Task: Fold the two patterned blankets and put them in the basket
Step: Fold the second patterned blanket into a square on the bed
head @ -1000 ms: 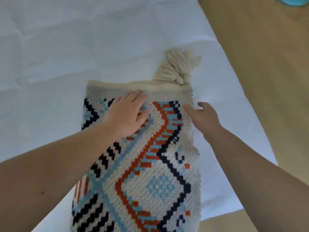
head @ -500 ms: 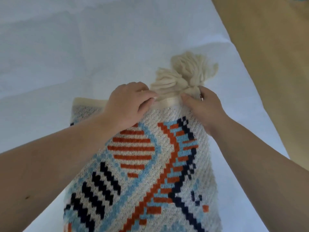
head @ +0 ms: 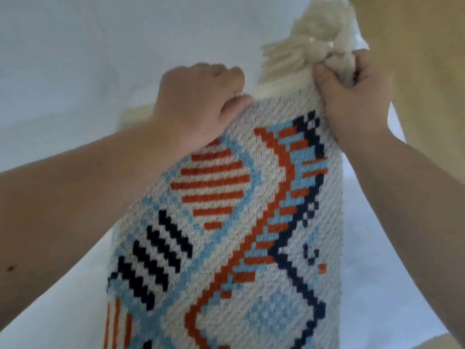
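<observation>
The blanket (head: 234, 222) lies on the sheet (head: 75, 59), tassels (head: 309, 46) at its far right corner.

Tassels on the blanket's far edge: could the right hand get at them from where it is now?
Probably yes. The right hand grips the patterned blanket at its cream top edge, and the tassels sit directly above its fingers, touching them, with nothing between. It would have to loosen its grip first.

Likely a home: white sheet (head: 75, 59) spread under my fingers, tan floor (head: 427, 71) right of them.
</observation>
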Demonstrator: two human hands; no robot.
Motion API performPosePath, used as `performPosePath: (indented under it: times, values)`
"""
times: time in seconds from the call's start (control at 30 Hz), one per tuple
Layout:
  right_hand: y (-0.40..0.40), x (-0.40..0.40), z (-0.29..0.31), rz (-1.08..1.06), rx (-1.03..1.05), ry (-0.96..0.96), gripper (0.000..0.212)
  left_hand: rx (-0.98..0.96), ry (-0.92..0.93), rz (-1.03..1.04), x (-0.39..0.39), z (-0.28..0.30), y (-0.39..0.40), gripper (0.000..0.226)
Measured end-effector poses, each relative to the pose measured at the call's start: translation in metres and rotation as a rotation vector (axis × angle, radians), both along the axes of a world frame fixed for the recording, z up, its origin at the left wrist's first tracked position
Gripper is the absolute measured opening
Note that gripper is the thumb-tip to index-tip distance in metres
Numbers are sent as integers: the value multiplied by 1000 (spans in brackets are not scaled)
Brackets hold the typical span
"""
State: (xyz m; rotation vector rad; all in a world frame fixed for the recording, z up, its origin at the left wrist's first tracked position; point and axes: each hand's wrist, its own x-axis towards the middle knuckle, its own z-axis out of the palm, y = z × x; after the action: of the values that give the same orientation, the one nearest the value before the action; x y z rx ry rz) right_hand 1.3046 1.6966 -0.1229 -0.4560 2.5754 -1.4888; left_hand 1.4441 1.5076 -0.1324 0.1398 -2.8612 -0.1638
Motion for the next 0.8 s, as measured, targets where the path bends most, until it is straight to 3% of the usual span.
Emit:
performPosePath:
  times: [0.07,0.17,0.27,0.37,0.43,0.5,0.57,0.67,0.8]
  values:
    - [-3,-14,2,-44,-16,28,19,56,-56,115,-17,3,-7,41]
    - [-6,-33,-1,-61,73,27,32,25,-263,128,-19,-16,-11,53]
    - [2,-32,-13,-14,155,-126,49,-14,-412,205,3,-35,-24,73]
    - [19,-8,-31,29,194,-324,86,-64,-419,277,15,-34,-44,74]
    - [26,-1,-39,13,200,-356,86,-139,-323,264,13,-25,-54,72]
    - [22,-6,-35,-49,185,-243,69,-154,-219,259,12,-15,-57,68]
    - [11,-11,-28,-66,207,-49,52,-15,-242,369,13,-11,-56,63]
    - [3,11,-24,-30,453,108,61,-51,-291,460,21,-16,-34,71]
    - [33,129,-44,444,671,305,66,41,-410,-20,94,-41,40,75]
